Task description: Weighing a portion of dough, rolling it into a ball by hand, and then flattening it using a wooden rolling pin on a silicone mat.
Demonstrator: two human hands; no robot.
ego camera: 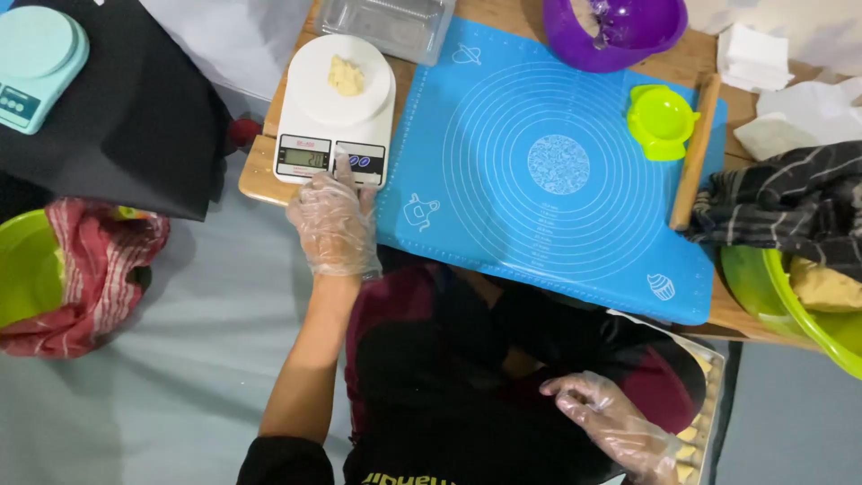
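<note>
A white kitchen scale [334,112] carries a pale yellow lump of dough [346,75]. Beside it lies a bright blue silicone mat [548,171] printed with white concentric rings — then a lime-green plastic mould [661,121], a purple bowl [615,31], and a red-and-white striped cloth [90,269].

glossy white plastic scale [334,112], matt blue silicone mat [539,171] (smooth), thin crinkled clear plastic gloves [334,220].

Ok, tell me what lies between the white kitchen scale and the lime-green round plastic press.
In the head view, only the blue silicone baking mat with printed circles lies between the white kitchen scale and the lime-green round plastic press.
</note>
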